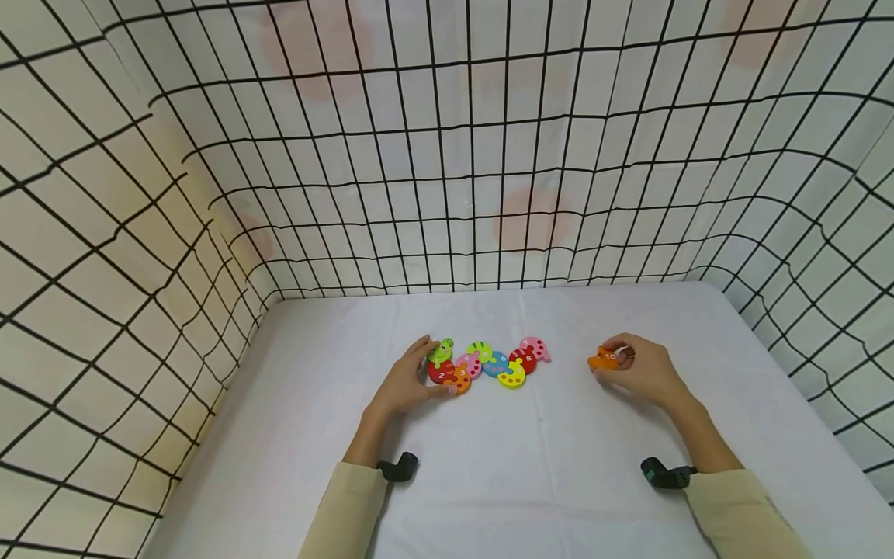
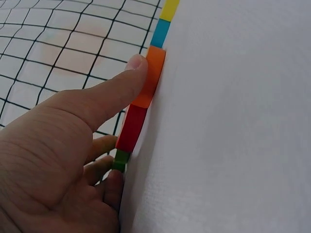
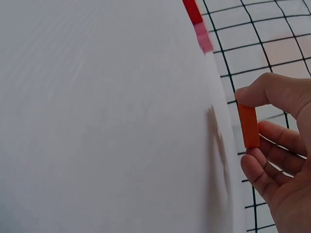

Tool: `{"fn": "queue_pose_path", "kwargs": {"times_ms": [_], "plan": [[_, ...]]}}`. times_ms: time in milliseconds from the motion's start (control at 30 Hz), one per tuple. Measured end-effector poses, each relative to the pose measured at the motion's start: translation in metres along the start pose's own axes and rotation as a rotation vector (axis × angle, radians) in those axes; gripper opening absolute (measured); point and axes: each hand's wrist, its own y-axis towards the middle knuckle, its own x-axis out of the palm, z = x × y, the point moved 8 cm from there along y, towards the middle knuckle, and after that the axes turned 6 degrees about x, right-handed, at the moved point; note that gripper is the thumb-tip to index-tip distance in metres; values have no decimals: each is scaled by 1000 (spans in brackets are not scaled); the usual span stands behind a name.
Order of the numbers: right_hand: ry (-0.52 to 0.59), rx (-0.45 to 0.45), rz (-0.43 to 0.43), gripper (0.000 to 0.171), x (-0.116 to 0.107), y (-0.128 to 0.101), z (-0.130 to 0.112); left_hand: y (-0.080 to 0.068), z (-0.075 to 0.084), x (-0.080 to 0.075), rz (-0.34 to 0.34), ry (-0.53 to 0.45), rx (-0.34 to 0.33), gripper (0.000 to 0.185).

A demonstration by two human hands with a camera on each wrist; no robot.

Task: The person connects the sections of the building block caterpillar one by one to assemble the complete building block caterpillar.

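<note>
A chain of joined, numbered caterpillar puzzle pieces (image 1: 496,363) lies on the white table, with a green head piece (image 1: 441,352) at its left end and a pink piece (image 1: 534,348) at its right. My left hand (image 1: 407,382) holds the head end between thumb and fingers. In the left wrist view, the thumb presses the edge of an orange piece (image 2: 154,73); fingertips sit by the red (image 2: 131,130) and green pieces. Right of the chain, my right hand (image 1: 642,369) pinches a loose orange puzzle piece (image 1: 604,358) marked 10, held above the table.
White cloth covers the table (image 1: 489,473). A black wire grid (image 1: 482,171) over white sheeting stands behind and along both sides. Small black wrist cameras (image 1: 399,467) are worn on both forearms, beside beige sleeves (image 1: 345,512).
</note>
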Motion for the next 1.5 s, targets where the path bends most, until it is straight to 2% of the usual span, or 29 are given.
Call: {"fn": "queue_pose_path", "kwargs": {"times_ms": [133, 433, 667, 1100, 1500], "plan": [[15, -9, -4, 46, 10, 7, -10, -1, -2, 0, -12, 6, -9, 93], [20, -17, -43, 44, 32, 15, -33, -2, 1, -1, -26, -21, 16, 87], [33, -18, -58, 42, 45, 16, -46, -1, 1, -2, -4, -38, 13, 89], [35, 21, -69, 45, 60, 17, -52, 2, -4, 0, 9, -28, -25, 90], [-30, 15, -76, 43, 67, 19, -55, 0, -3, -3, 16, -38, -3, 88]]}}
